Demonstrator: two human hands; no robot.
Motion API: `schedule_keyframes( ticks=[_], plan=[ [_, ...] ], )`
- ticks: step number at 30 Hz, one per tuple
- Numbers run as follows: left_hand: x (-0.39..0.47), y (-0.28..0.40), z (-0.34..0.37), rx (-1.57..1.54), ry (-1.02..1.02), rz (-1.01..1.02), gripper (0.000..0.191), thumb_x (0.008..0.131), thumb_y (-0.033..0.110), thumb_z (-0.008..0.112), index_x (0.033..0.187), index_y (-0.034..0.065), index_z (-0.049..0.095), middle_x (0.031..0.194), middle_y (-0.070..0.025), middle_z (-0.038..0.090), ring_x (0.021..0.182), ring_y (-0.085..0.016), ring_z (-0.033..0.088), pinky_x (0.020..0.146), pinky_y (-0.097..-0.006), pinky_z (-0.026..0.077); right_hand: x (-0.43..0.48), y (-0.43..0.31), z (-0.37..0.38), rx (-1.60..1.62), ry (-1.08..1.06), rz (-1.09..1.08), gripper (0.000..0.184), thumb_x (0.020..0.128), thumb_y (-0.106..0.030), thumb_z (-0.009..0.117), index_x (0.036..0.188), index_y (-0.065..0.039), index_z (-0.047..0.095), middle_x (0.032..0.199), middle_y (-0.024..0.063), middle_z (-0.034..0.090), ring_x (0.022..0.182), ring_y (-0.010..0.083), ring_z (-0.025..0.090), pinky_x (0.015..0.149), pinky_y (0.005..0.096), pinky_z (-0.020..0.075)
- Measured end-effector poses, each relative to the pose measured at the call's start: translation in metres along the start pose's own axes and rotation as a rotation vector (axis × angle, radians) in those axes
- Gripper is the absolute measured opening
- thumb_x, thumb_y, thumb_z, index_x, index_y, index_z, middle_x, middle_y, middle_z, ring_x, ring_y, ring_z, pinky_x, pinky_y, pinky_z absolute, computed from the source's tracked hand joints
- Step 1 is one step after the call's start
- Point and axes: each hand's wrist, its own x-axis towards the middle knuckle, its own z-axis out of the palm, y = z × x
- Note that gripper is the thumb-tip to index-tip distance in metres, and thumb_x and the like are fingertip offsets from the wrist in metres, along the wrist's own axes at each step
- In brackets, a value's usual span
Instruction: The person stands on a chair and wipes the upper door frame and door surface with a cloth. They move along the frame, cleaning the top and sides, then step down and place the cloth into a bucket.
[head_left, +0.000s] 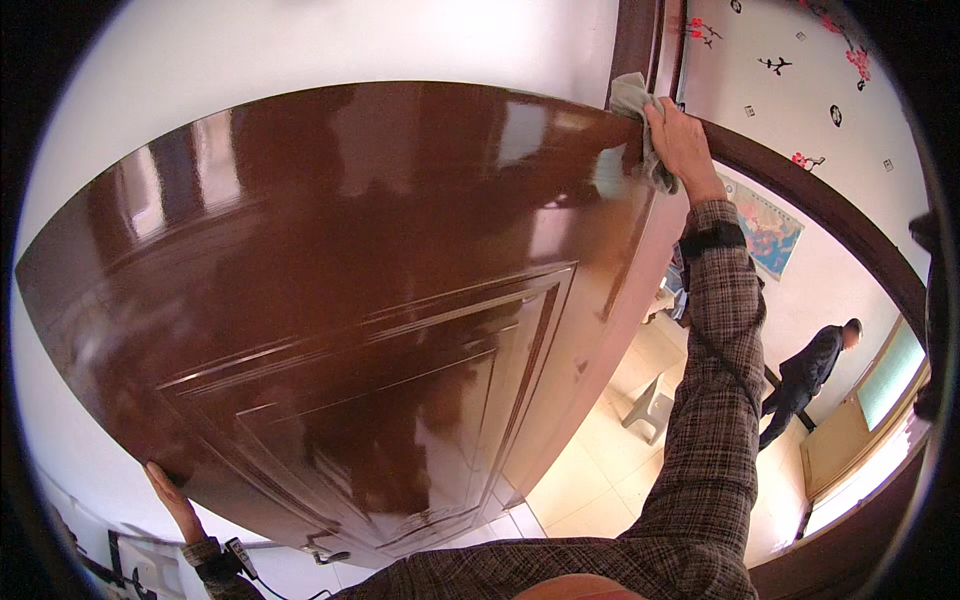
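Note:
A glossy dark brown panelled door (375, 217) fills most of the view, with raised mouldings and a metal lever handle (327, 556) at the bottom. At its upper right corner, beside the door frame (634, 45), my right hand (681, 142) presses a grey-green cloth (634, 97); part of the cloth hangs below my fingers. My left hand (171, 491) rests against the door's edge at the lower left, its fingers partly hidden behind that edge. No cloth shows in that hand.
Through the doorway at the right, a person in dark clothes (810, 367) stands side-on beyond a small plastic stool (651, 409) on the tiled floor. A map (769, 229) hangs on the wall behind. The wooden doorway frame (817, 195) curves above my right arm.

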Motion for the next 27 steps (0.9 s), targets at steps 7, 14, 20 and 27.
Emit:
schedule_keyframes(
  ticks=[7, 14, 20, 27],
  plan=[
    [0.003, -0.007, -0.003, 0.118, 0.03, 0.026, 0.072, 0.1, 0.05, 0.035, 0.148, -0.003, 0.021, 0.152, -0.0202, 0.025, 0.138, -0.031, 0.028, 0.114, -0.0388, 0.021, 0.016, 0.002, 0.025, 0.256, -0.024, 0.166, 0.048, 0.095, -0.04, 0.042, 0.12, -0.002, 0.055, 0.117, 0.0255, 0.059, 0.109, 0.0429, 0.054, 0.093, 0.0459, 0.0422],
    [-0.005, -0.011, -0.015, 0.209, 0.104, -0.007, 0.071, 0.1, 0.049, 0.036, 0.147, -0.0028, 0.021, 0.151, -0.0213, 0.026, 0.136, -0.032, 0.031, 0.113, -0.0393, 0.023, 0.048, -0.027, 0.015, 0.358, -0.344, 0.082, 0.046, 0.097, -0.034, 0.041, 0.123, 0.0, 0.057, 0.13, 0.0185, 0.054, 0.121, 0.0322, 0.049, 0.105, 0.0366, 0.0343],
    [-0.019, 0.026, 0.006, -0.121, 0.036, -0.073, 0.074, 0.1, 0.051, 0.036, 0.148, -0.002, 0.02, 0.152, -0.0211, 0.024, 0.139, -0.032, 0.026, 0.114, -0.0393, 0.019, 0.055, -0.115, -0.004, 0.614, -0.28, -0.175, 0.05, 0.096, -0.041, 0.04, 0.119, 0.001, 0.059, 0.125, 0.0206, 0.058, 0.112, 0.0366, 0.054, 0.099, 0.042, 0.0393],
    [-0.028, 0.025, -0.009, 0.113, 0.108, -0.022, 0.077, 0.098, 0.055, 0.035, 0.148, -0.0015, 0.019, 0.152, -0.0209, 0.023, 0.138, -0.032, 0.026, 0.114, -0.0398, 0.02, 0.079, -0.25, -0.044, 0.373, -0.135, -0.595, 0.039, 0.099, -0.029, 0.034, 0.109, -0.005, 0.064, 0.107, 0.0208, 0.064, 0.104, 0.0342, 0.059, 0.091, 0.0439, 0.0462]
  ],
)
